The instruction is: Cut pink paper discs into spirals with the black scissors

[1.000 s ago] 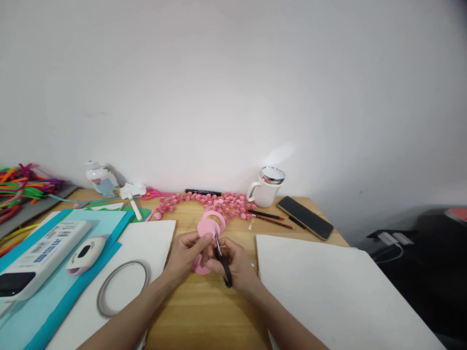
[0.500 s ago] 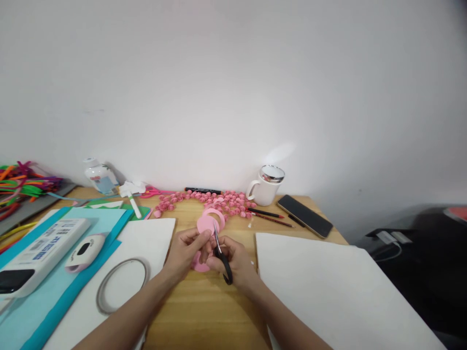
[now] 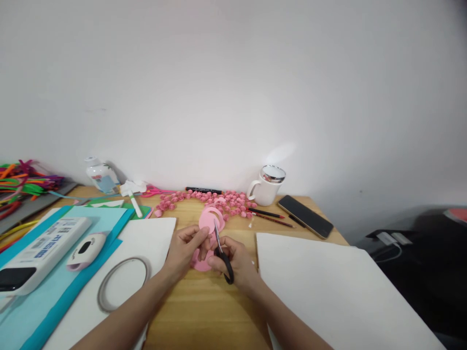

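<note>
This looks like a craft spot, perhaps in a home, though the room type isn't certain. A wooden table (image 3: 209,311) stands against a plain pale wall (image 3: 233,97). Around the white mug (image 3: 265,187) are its signs: small pink rolled pieces (image 3: 237,201) and pencils (image 3: 268,214) just beside it, a phone (image 3: 305,216) to its right, and coloured sheets (image 3: 105,221) well to its left.

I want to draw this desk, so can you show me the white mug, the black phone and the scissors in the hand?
White mug (image 3: 264,192): head view, on its side wall.
Black phone (image 3: 305,216): head view, middle of its screen.
Black-handled scissors (image 3: 228,269): head view, on the handle.
</note>
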{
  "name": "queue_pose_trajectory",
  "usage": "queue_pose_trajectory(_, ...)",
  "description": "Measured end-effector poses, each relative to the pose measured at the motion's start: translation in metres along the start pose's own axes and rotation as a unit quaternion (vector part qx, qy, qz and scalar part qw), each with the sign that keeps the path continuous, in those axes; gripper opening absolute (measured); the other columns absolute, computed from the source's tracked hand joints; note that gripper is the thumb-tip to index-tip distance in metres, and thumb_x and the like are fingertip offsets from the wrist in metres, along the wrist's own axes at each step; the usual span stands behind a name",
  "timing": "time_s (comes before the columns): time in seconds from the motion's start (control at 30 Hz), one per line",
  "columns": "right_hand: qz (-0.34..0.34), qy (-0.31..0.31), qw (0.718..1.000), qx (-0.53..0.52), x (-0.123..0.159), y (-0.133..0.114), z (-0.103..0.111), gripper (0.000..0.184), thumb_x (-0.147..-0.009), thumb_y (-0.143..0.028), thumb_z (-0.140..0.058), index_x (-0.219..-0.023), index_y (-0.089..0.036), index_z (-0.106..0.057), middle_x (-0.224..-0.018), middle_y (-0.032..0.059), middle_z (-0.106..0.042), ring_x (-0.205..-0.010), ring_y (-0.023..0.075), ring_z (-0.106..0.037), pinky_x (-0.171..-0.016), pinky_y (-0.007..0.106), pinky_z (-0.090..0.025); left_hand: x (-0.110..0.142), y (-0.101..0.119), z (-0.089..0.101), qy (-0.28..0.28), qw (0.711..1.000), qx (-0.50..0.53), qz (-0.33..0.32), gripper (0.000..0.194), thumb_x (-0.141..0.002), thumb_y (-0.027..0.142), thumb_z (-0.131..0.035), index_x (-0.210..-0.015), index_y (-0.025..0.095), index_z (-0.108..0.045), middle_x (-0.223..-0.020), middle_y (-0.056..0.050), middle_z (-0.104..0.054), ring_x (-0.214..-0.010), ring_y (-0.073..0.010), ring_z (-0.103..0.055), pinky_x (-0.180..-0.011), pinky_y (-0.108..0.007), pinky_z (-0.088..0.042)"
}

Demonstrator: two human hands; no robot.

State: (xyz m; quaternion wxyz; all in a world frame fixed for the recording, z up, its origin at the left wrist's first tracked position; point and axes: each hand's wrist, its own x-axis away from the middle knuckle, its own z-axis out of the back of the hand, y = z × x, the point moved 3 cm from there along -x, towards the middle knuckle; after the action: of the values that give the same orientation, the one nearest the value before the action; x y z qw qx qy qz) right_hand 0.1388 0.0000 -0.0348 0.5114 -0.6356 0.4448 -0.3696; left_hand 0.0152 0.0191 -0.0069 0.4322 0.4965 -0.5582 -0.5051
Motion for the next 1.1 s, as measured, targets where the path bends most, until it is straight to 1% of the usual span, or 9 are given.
queue_pose_trajectory(0.27,-0.002,0.001,1.0,-0.003,-0.0016,0.0038,0.0007,0.034,-0.059,-0.033,-0.074,-0.077,-0.016,-0.052,-0.053,-0.0069,-0.049,-0.042,0.0057,-0.042,-0.04,0.016,-0.032,-0.0011,-0.0028,0.0014,0.008,1.0,0.011,-0.004,0.031,-0.075,0.032,-0.058,-0.051,0.013,-0.054,-0.041,0.003,-0.051,-0.031,-0.004,-0.041,-0.034,-0.016,-0.03)
queue_pose_trajectory(0.43,0.032,0.005,0.999,-0.022,-0.003,0.0015,0.0004,0.038,-0.055,-0.029,-0.077,-0.079,-0.018,-0.05,-0.059,-0.0058,-0.05,-0.05,0.0078,-0.044,-0.049,0.019,-0.037,-0.0007,-0.0043,0.0018,0.005,1.0,-0.012,-0.004,0.031,-0.073,0.029,-0.061,-0.048,0.013,-0.052,-0.039,0.004,-0.051,-0.031,-0.0038,-0.041,-0.034,-0.016,-0.03)
queue_pose_trajectory(0.57,0.043,0.001,0.999,-0.026,-0.0041,0.0011,0.0001,0.037,-0.056,-0.03,-0.076,-0.08,-0.019,-0.049,-0.058,-0.0059,-0.05,-0.05,0.0088,-0.044,-0.054,0.022,-0.039,-0.0001,-0.0048,0.0013,0.002,1.0,-0.027,-0.008,0.032,-0.072,0.029,-0.062,-0.047,0.013,-0.052,-0.038,0.004,-0.052,-0.032,-0.0042,-0.043,-0.034,-0.015,-0.032)
queue_pose_trajectory(0.67,0.036,0.001,0.999,-0.022,-0.0047,0.004,0.0001,0.036,-0.057,-0.031,-0.075,-0.079,-0.019,-0.049,-0.058,-0.0059,-0.049,-0.049,0.0085,-0.043,-0.052,0.021,-0.038,0.0002,-0.0037,0.0004,0.004,1.0,-0.023,-0.004,0.032,-0.072,0.03,-0.061,-0.047,0.013,-0.052,-0.036,0.004,-0.05,-0.03,-0.0039,-0.041,-0.033,-0.015,-0.03)
queue_pose_trajectory(0.8,0.028,0.006,0.999,-0.017,-0.0042,0.0043,0.0,0.037,-0.055,-0.032,-0.075,-0.078,-0.019,-0.05,-0.058,-0.0059,-0.049,-0.05,0.0077,-0.042,-0.047,0.019,-0.034,0.0,-0.0025,0.0009,0.007,1.0,-0.023,-0.008,0.033,-0.073,0.031,-0.06,-0.047,0.013,-0.053,-0.037,0.004,-0.051,-0.031,-0.0042,-0.041,-0.034,-0.016,-0.031)
queue_pose_trajectory(0.93,0.012,0.009,1.0,-0.01,-0.0032,0.0025,0.0006,0.039,-0.055,-0.034,-0.076,-0.079,-0.017,-0.05,-0.055,-0.0067,-0.048,-0.045,0.0061,-0.04,-0.042,0.017,-0.031,-0.0006,-0.0024,0.0023,0.009,1.0,-0.013,-0.016,0.031,-0.074,0.03,-0.06,-0.049,0.013,-0.053,-0.038,0.004,-0.05,-0.031,-0.004,-0.041,-0.034,-0.016,-0.03)
queue_pose_trajectory(1.1,-0.002,0.008,1.0,0.004,-0.0031,0.0053,0.0027,0.037,-0.057,-0.035,-0.075,-0.079,-0.017,-0.051,-0.051,-0.0075,-0.048,-0.041,0.0056,-0.041,-0.039,0.017,-0.031,-0.0012,-0.0002,0.0031,0.023,0.999,0.006,-0.026,0.027,-0.074,0.029,-0.06,-0.053,0.013,-0.054,-0.042,0.004,-0.052,-0.031,-0.0037,-0.041,-0.034,-0.016,-0.03)
